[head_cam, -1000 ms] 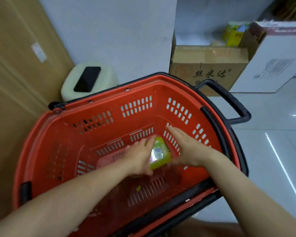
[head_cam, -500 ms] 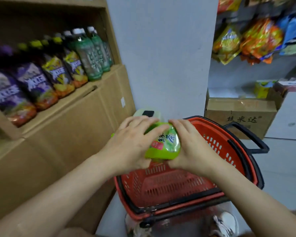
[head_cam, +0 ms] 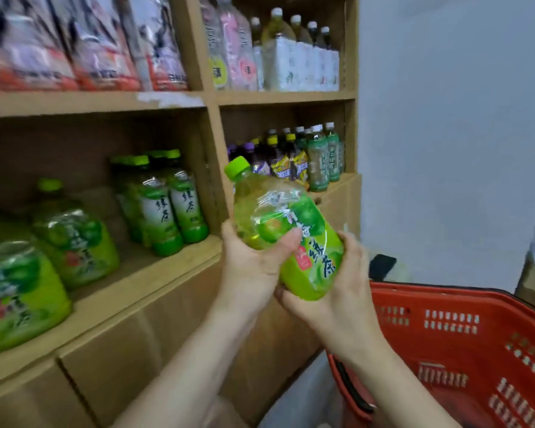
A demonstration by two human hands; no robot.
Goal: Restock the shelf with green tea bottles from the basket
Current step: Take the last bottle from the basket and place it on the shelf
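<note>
At about eight o'clock in the view, squat green tea bottles (head_cam: 71, 242) bearing the same label stood on the lower shelf (head_cam: 121, 299), which suggests that compartment was the target. Slimmer green-capped bottles (head_cam: 170, 208) stood upright towards its right end, at nine o'clock of the held bottle, with bare board between the two groups. The left hand (head_cam: 250, 273) gripped the green tea bottle (head_cam: 286, 239) around its middle, thumb curled across the label, probably to steer it. The bottle was in the air before the shelf's divider, tilted with its cap towards eleven o'clock and touching no shelf. The right hand (head_cam: 337, 298) cupped its base from five o'clock, fingers curled beneath, likely bearing the weight. The red basket (head_cam: 476, 332) sat low at four o'clock, near enough for another reach.
</note>
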